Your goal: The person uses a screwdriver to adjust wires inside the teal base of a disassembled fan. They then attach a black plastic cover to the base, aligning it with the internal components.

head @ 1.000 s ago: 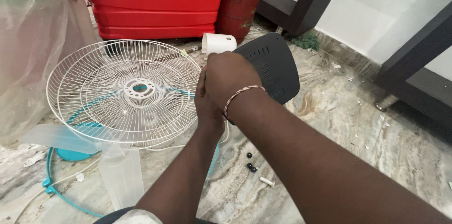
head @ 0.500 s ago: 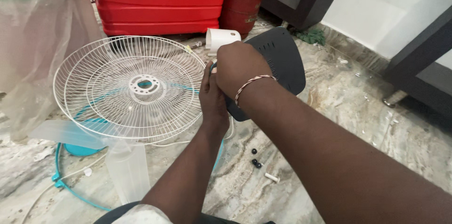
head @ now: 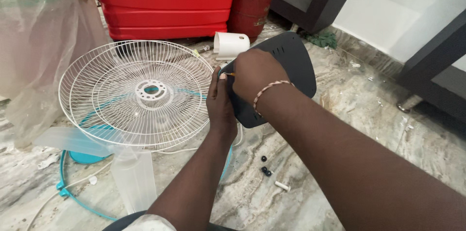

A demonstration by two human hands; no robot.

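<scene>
Now both hands sit higher on the dark grey fan base [head: 286, 73] than a moment ago: left hand [head: 221, 107] grips its near edge, right hand [head: 257, 73] fingers pinch a small yellowish-tipped tool against it, beside the white fan grille [head: 131, 92] on the floor.

1. The dark grey, rounded plastic fan base panel [head: 286, 73] was tilted above the marble floor, gripped at its near-left edge.
2. A small orange-tipped tool [head: 230, 74] touched that edge.
</scene>
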